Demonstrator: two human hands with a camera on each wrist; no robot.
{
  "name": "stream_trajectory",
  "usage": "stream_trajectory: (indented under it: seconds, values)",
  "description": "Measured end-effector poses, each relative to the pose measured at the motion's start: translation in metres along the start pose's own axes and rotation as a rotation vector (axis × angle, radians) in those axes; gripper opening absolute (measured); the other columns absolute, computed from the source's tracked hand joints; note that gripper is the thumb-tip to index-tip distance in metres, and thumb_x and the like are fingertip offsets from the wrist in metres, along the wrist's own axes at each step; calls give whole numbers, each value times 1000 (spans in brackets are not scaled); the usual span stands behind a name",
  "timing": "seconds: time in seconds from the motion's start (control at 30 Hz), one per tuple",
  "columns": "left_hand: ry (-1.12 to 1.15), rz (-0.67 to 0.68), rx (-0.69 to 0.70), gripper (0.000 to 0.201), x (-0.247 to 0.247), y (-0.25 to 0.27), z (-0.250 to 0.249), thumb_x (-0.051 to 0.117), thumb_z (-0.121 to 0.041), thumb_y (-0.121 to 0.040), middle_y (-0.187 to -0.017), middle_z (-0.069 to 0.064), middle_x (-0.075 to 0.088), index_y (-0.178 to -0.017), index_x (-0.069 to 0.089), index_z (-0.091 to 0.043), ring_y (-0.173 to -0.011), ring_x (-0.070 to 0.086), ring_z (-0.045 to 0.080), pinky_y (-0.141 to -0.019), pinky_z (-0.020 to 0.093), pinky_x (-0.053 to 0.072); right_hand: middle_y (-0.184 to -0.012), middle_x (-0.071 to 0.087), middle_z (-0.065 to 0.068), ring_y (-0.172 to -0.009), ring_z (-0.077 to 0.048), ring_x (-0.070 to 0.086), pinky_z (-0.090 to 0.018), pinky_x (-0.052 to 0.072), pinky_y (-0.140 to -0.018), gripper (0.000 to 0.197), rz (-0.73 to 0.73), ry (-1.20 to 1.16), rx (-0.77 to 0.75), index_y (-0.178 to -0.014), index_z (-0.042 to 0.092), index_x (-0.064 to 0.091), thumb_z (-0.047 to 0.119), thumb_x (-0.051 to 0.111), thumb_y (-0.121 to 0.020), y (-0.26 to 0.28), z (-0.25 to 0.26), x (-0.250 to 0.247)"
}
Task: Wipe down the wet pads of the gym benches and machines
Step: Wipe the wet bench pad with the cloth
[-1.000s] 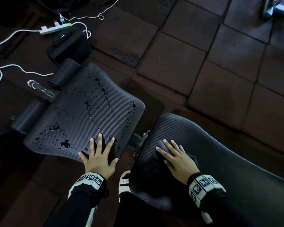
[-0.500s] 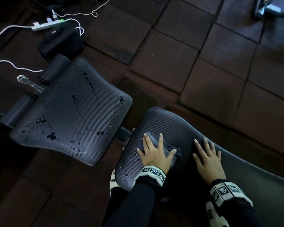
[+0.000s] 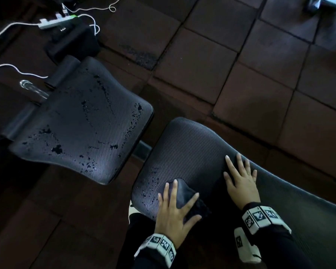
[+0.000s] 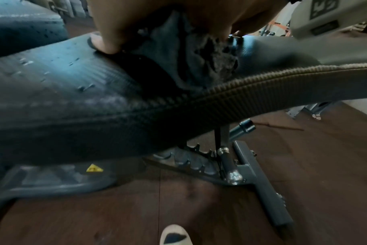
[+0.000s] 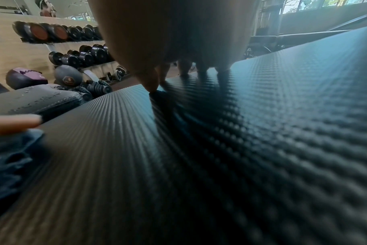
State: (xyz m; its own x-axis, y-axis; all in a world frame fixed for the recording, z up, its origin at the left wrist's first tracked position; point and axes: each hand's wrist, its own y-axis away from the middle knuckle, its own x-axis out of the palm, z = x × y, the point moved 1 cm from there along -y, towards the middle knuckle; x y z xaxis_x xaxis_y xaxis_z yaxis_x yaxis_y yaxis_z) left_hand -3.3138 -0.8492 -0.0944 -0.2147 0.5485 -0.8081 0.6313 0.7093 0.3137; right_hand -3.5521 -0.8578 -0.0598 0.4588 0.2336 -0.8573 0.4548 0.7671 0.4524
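Note:
Two black ribbed bench pads lie side by side. The seat pad (image 3: 81,123) on the left carries many water drops. On the back pad (image 3: 192,152) a few drops remain near its lower left edge. My left hand (image 3: 173,208) presses a dark cloth (image 3: 182,193) flat onto that wet corner with its fingers spread and straight. In the left wrist view the crumpled cloth (image 4: 178,49) bunches under the palm on the back pad (image 4: 73,82). My right hand (image 3: 241,179) rests flat on the back pad to the right of the cloth, its fingertips (image 5: 151,84) touching the ribbed surface (image 5: 241,149).
A power strip (image 3: 56,20) with white cables and a black box (image 3: 72,39) lie on the floor beyond the seat pad. Foam rollers (image 3: 64,70) sit at its far end. The bench frame (image 4: 260,179) and my shoe (image 4: 175,235) are below. A dumbbell rack (image 5: 73,43) stands behind.
My left hand left the seat pad and took over the cloth on the back pad, then slid it toward the near left corner. My right hand let go and shifted right.

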Motion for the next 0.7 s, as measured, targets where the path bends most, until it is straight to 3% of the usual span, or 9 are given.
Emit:
stream_trajectory:
  seconds: [0.17, 0.33, 0.43, 0.53, 0.63, 0.7]
  values:
    - [-57, 22, -81, 55, -7, -50, -3, 31, -59, -88, -158, 12, 17, -142, 22, -54, -143, 13, 38, -112, 53, 15, -157, -1, 6, -144, -18, -9, -41, -10, -114, 54, -6, 0, 1, -146, 38, 16, 34, 39, -98, -1, 0, 1]
    - [57, 3, -151, 60, -30, -72, 45, 18, -53, -87, -160, 6, 3, -147, 15, -46, -147, 0, 30, -117, 46, 5, -157, -3, 6, -144, -16, -12, -38, -13, -114, 53, 4, -12, -16, -146, 38, 15, 34, 38, -98, 2, -2, 0]
    - [135, -77, -257, 61, -31, -54, 77, 16, -53, -89, -160, 6, 0, -148, 17, -41, -147, -2, 29, -117, 45, 10, -157, -4, 6, -143, -16, -12, -38, -13, -114, 53, 2, -21, -24, -146, 37, 16, 33, 38, -98, 2, -3, 1]
    - [209, -195, -259, 56, -13, -13, 87, 23, -46, -94, -160, 9, 3, -149, 24, -32, -146, 1, 32, -114, 43, 14, -157, -3, 6, -144, -16, -12, -38, -13, -114, 53, -4, -17, -28, -146, 36, 16, 33, 39, -98, 2, -4, 1]
    - [58, -128, -195, 55, 12, 29, 68, 22, -39, -97, -158, 18, 7, -150, 24, -22, -145, 2, 39, -118, 46, 14, -157, 0, 4, -144, -19, -9, -40, -11, -114, 53, -20, -7, -27, -146, 36, 18, 33, 40, -98, 1, -4, 3]
    - [4, -29, -128, 64, 25, 41, 43, 27, -37, -92, -155, 24, 15, -152, 13, -17, -141, 4, 48, -115, 50, 7, -157, 1, 3, -144, -20, -8, -40, -11, -114, 53, -22, -3, -23, -146, 36, 19, 33, 41, -98, 0, -4, 4]
